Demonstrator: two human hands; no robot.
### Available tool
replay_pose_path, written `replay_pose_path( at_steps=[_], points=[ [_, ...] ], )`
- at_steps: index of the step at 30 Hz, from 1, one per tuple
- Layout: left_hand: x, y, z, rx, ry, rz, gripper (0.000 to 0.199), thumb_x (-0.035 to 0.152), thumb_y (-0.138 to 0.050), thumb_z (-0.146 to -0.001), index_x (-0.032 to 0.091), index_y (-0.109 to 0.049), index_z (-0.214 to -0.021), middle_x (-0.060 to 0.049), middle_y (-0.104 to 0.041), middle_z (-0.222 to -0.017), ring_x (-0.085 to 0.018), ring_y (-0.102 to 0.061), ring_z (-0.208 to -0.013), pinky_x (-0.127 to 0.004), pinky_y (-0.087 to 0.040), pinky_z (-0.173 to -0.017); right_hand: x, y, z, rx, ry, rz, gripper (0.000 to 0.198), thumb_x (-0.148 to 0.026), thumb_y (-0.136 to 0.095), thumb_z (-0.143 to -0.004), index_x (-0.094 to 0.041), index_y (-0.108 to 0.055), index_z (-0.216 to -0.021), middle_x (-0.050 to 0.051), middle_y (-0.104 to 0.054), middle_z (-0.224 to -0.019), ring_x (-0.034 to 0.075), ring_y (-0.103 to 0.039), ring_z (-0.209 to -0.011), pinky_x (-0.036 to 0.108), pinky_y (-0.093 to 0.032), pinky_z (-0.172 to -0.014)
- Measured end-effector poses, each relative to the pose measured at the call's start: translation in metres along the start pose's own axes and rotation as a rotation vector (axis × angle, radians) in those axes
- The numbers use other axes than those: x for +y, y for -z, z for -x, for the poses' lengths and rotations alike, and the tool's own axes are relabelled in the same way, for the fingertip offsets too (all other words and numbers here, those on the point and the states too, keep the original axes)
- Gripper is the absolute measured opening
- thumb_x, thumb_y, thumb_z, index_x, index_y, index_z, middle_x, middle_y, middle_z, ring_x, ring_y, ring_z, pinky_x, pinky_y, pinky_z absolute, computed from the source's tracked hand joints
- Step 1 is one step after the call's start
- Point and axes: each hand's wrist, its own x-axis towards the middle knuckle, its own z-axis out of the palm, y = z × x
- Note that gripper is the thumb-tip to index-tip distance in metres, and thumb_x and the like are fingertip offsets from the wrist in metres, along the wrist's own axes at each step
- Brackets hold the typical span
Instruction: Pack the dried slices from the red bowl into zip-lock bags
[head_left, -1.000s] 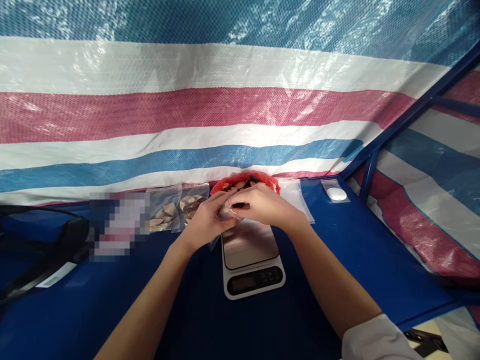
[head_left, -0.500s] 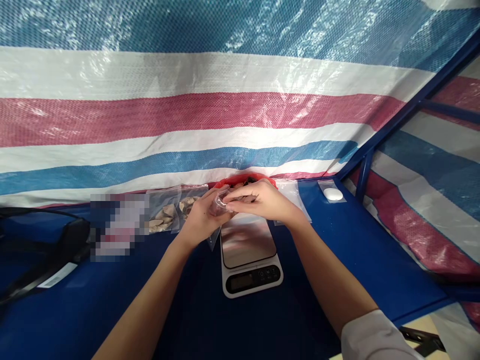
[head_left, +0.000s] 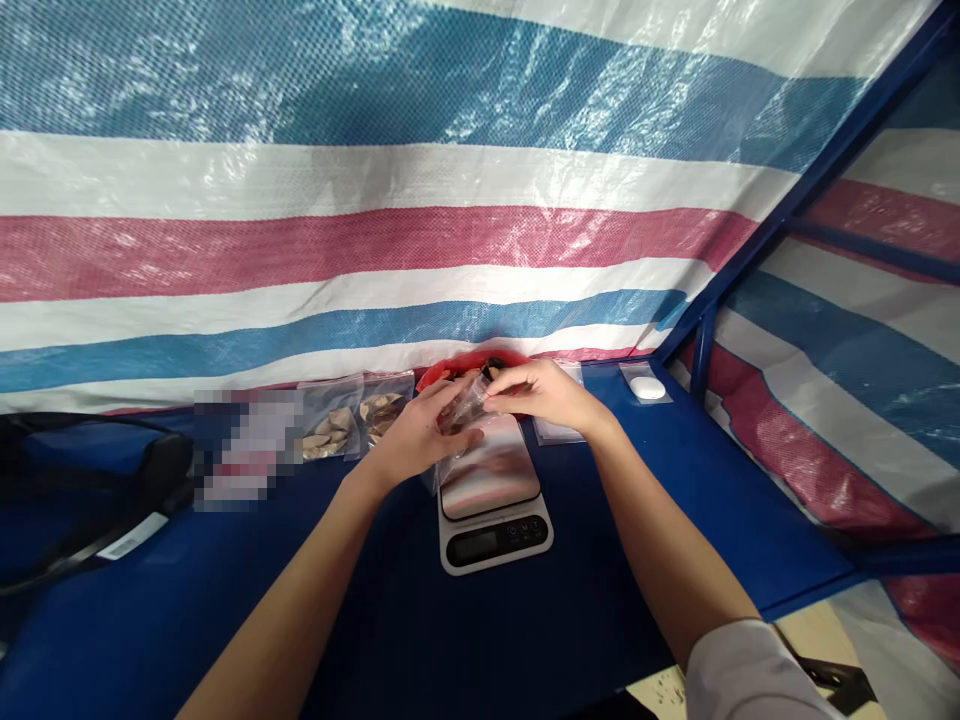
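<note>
Between my hands is a clear plastic bag (head_left: 469, 404), held above the back of a white kitchen scale (head_left: 496, 540) with a shiny metal plate. My left hand (head_left: 421, 428) is closed on the bag's left side, its thumb across the front. The fingertips of my right hand (head_left: 538, 392) pinch the bag's upper right part. Just behind the hands sits a red bag (head_left: 514, 358) with dark and brown pieces in it, partly covered by my fingers. What the clear bag contains, if anything, I cannot make out.
Two clear bags of dried slices, one at the left (head_left: 330, 432) and one closer to my hand (head_left: 381, 408), lie on the blue table (head_left: 600, 560). White sheets or bags (head_left: 559, 432) and a small white case (head_left: 646, 388) lie right. Black straps (head_left: 150, 470) are far left.
The hands have moved slightly apart, and more of the clear bag shows between them. My right hand has shifted from over the bag to its upper right edge. The camera view has shifted a little.
</note>
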Motion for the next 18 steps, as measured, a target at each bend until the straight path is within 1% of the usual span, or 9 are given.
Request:
replay_pose_path(
  at_steps=[2,7,10,13,18],
  points=[
    [0.001,0.001,0.001,-0.034,-0.005,-0.012,0.067,0.049,-0.077,-0.084,0.030,-0.057,-0.145,-0.010,-0.063,-0.142,-0.033,-0.063,-0.125,-0.049,-0.054,-0.104,0.011,0.002,0.010,0.041,-0.026,-0.052,0.024,-0.041,-0.079,-0.081,-0.020,-0.082,-0.093,0.003,-0.080,-0.091,0.020,-0.073,-0.087,0.033,-0.056,-0.083],
    [-0.004,-0.001,-0.001,-0.094,-0.048,-0.066,0.057,0.055,-0.077,-0.082,0.033,-0.068,-0.133,-0.008,-0.067,-0.137,-0.033,-0.062,-0.128,-0.046,-0.054,-0.105,0.032,-0.004,0.041,0.162,-0.171,-0.187,0.026,-0.042,-0.085,-0.073,-0.019,-0.081,-0.085,0.004,-0.080,-0.084,0.019,-0.072,-0.077,0.031,-0.057,-0.076],
    [-0.007,-0.001,-0.002,-0.149,-0.086,-0.117,0.052,0.054,-0.077,-0.082,0.033,-0.070,-0.130,-0.007,-0.069,-0.134,-0.032,-0.062,-0.127,-0.046,-0.051,-0.109,0.041,-0.010,0.058,0.228,-0.210,-0.229,0.029,-0.044,-0.086,-0.072,-0.019,-0.081,-0.084,0.004,-0.080,-0.083,0.019,-0.072,-0.076,0.032,-0.058,-0.076],
    [-0.010,0.000,-0.001,-0.209,-0.116,-0.156,0.048,0.054,-0.074,-0.085,0.031,-0.072,-0.126,-0.007,-0.069,-0.135,-0.031,-0.062,-0.127,-0.045,-0.049,-0.111,0.049,-0.014,0.069,0.270,-0.248,-0.248,0.031,-0.047,-0.085,-0.072,-0.019,-0.081,-0.084,0.004,-0.079,-0.083,0.019,-0.072,-0.076,0.033,-0.059,-0.076],
    [-0.016,-0.001,0.000,-0.252,-0.057,-0.207,0.055,0.061,-0.068,-0.087,0.027,-0.071,-0.130,-0.009,-0.065,-0.141,-0.032,-0.059,-0.130,-0.046,-0.048,-0.112,0.059,-0.012,0.078,0.312,-0.277,-0.256,0.032,-0.048,-0.087,-0.069,-0.019,-0.082,-0.083,0.004,-0.078,-0.079,0.019,-0.070,-0.069,0.033,-0.058,-0.071]
  ],
)
